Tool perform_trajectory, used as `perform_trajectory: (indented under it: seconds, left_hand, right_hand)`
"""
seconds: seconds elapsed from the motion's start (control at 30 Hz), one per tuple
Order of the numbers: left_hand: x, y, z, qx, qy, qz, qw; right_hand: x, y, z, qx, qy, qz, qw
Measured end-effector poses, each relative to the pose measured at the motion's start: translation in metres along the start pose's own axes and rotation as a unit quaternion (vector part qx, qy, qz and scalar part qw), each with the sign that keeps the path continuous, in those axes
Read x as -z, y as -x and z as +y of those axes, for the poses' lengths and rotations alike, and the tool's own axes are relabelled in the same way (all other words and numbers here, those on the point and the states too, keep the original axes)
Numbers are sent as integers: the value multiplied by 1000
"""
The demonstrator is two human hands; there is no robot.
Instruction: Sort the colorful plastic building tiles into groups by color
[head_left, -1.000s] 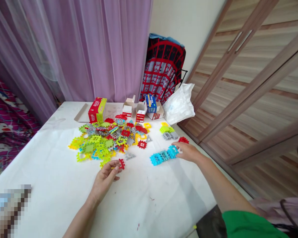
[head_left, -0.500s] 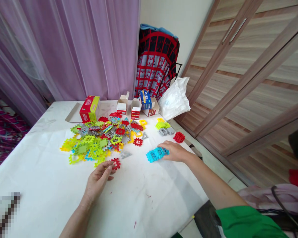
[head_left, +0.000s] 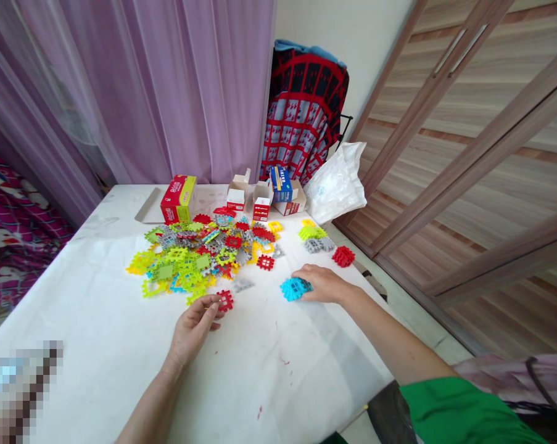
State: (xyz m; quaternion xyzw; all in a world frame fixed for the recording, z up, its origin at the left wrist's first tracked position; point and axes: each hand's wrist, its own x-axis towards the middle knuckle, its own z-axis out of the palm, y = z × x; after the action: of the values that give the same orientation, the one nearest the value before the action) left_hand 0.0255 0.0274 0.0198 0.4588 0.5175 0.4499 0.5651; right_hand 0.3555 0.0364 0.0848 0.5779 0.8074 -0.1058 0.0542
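Note:
Between the thumb and fingers of my left hand (head_left: pixel 195 327) is a red square building piece (head_left: pixel 225 301) with notched edges. My right hand (head_left: pixel 322 283) is closed around the right end of a bunch of blue building pieces (head_left: pixel 293 288), which rests on the white table (head_left: pixel 259 351). Part of that bunch is hidden by my fingers. A large heap of mixed pieces (head_left: pixel 181 259) in green, yellow, red and grey lies ahead of my left hand. Beyond my right hand are a red stack (head_left: pixel 343 256), grey pieces (head_left: pixel 319 245) and green pieces (head_left: pixel 311 232).
A red and yellow box (head_left: pixel 178 198) stands behind the heap. Small white and red boxes (head_left: pixel 261 202) and a blue box (head_left: pixel 280 184) are at the back edge. A white plastic bag (head_left: pixel 337 184) leans at the far right corner, near a wooden wardrobe (head_left: pixel 445 154).
My right hand has moved left, pushing the spread row of blue pieces together into a compact bunch. The left hand stays nearly still with the red piece. The camera view shifted slightly.

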Motion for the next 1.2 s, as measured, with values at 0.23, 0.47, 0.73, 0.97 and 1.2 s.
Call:
perform_trajectory:
  seconds: [0.23,0.47,0.73,0.97,1.2]
  left_hand:
    - [0,1,1,3,-1,-6,1000]
    - [1,0,0,3,2,-9,1000]
    - [0,-1,-3,13,13,2,1000]
    - [-1,0,-2,9,15,4,1000]
    - [12,-5,3,-18,57,61,996]
  right_hand:
    - [-5,-4,-2,7,27,-4,1000]
    - [-3,-22,-15,57,78,-42,994]
    - [0,-25,-21,64,98,-62,991]
    - [-8,-25,-17,83,89,-50,991]
    - [6,-22,-20,54,48,-38,997]
